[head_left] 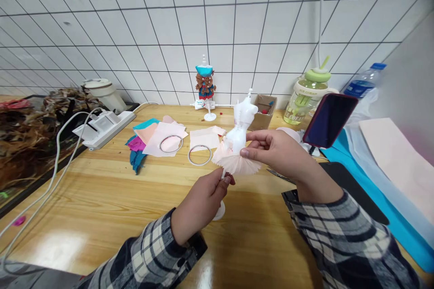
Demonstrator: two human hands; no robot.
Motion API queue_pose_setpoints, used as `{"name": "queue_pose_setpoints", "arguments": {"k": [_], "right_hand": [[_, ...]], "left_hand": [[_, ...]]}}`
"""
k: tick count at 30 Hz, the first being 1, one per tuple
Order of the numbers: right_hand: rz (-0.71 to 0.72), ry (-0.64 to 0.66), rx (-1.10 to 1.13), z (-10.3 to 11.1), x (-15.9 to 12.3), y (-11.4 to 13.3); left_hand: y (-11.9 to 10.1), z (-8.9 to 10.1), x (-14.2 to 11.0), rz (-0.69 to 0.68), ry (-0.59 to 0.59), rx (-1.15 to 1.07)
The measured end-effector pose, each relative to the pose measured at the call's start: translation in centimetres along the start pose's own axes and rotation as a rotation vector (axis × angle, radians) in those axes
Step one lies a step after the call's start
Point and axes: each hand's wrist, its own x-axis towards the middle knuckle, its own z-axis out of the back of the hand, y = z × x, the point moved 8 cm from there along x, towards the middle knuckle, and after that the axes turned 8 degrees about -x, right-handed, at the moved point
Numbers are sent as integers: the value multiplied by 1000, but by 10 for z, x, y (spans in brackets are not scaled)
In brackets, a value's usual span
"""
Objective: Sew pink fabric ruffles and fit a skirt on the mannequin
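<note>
A small white dress form (243, 119) is held tilted above the table, its round base (220, 211) hanging below. My left hand (208, 194) is closed around the thin stand under the torso. Pale pink pleated paper (240, 164) wraps the lower part of the form like a skirt. At its upper edge my right hand (267, 148) pinches the pleats against the form with thumb and fingers. Two metal rings, one ring (199, 155) nearer and another ring (171, 144) to its left, lie by pale paper sheets (162, 139).
A dressed miniature form (205, 86) stands by the tiled wall. A small cardboard box (262, 112), a drink bottle (301, 99) and a propped phone (329, 119) are at right. A power strip (105, 130) with cables lies left. Scissors (281, 176) rest beneath my right hand.
</note>
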Motion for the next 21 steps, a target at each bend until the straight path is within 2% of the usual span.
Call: {"name": "queue_pose_setpoints", "arguments": {"k": [7,13,16,19,21], "right_hand": [[74,-26,14,-3,1,4],[38,-59,-17,0,1,2],[71,-169,-4,9,0,7],[162,-382,-27,21,-7,19],[209,-521,-162,24,-17,30]], "left_hand": [[-3,-14,-6,77,121,-153],[-3,-20,-8,83,164,-213],[-3,-21,-6,90,136,-404],[-1,-20,-2,111,111,-553],[0,-15,1,94,67,-555]]}}
